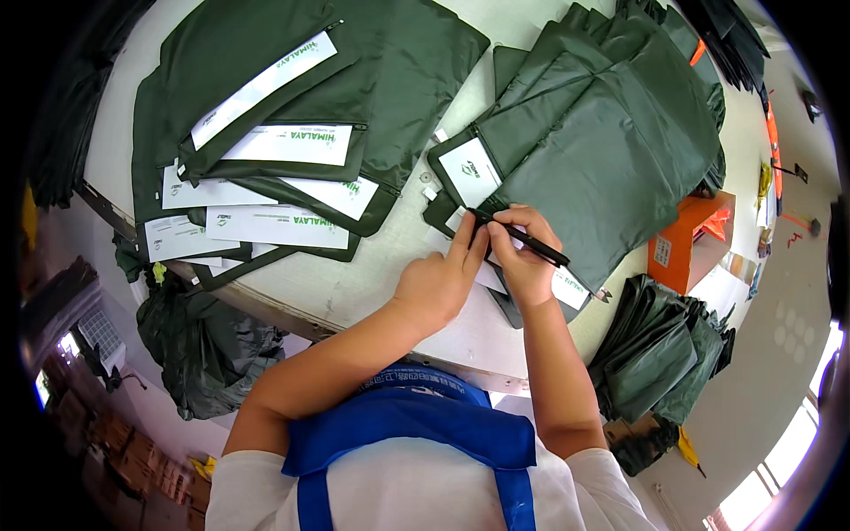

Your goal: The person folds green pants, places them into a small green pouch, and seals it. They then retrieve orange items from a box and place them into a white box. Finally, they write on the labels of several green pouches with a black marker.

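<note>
Box [689, 243] holds orange material [715, 222]; right hand [529, 270] grips black pen [551, 254]; left hand [437, 285], grip unclear.

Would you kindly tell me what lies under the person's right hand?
A white label and dark green fabric show around the right hand, which holds a black pen; whatever lies directly beneath is covered.

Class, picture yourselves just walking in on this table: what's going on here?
A person in a blue apron is working over dark green bags. The right hand grips a slim black pen-like tool, its tip close to the left hand's fingers, at the edge of the right-hand pile of bags. Another pile of bags, with white labels showing, lies to the left. An orange box sits at the right.
</note>
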Available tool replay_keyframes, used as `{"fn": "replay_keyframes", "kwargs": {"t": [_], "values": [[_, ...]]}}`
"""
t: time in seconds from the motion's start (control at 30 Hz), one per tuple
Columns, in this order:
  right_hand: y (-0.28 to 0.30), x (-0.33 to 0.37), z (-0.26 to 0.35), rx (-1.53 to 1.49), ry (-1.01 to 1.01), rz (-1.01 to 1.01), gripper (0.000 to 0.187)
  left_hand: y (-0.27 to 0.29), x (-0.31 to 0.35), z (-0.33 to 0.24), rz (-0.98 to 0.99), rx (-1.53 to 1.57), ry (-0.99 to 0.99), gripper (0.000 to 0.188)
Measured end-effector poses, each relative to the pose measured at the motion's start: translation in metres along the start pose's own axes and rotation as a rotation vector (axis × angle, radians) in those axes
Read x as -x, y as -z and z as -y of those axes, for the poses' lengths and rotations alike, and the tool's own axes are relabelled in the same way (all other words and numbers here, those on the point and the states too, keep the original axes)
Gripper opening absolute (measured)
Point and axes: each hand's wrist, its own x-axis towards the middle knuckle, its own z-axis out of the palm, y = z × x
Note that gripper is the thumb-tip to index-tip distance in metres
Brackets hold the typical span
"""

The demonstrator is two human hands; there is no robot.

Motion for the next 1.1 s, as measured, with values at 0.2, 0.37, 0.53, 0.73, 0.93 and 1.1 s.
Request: {"fn": "replay_keyframes", "kwargs": {"t": [0.2,0.37,0.53,0.73,0.93,1.1], "values": [[-0.009,0.002,-0.018,0.026,0.035,0.034,0.011,-0.008,0.006,0.004,-0.045,0.014,-0.021,0.061],[-0.013,0.000,-0.018,0.141,0.122,0.041,0.013,-0.005,0.006,0.005,-0.026,0.022,-0.026,0.062],[-0.013,0.001,-0.018,0.156,0.135,0.043,0.013,-0.008,0.006,0.006,-0.024,0.029,-0.026,0.065],[-0.010,0.003,-0.018,0.066,0.100,-0.022,0.014,-0.002,0.006,0.006,-0.005,0.026,-0.010,0.062],[-0.001,0.015,-0.020,-0.215,-0.167,-0.159,0.013,0.004,-0.006,0.003,-0.224,0.623,0.229,0.055],[0.006,0.019,-0.018,-0.384,-0.240,-0.266,0.011,0.029,-0.043,0.002,0.245,1.067,0.487,0.031]]}}
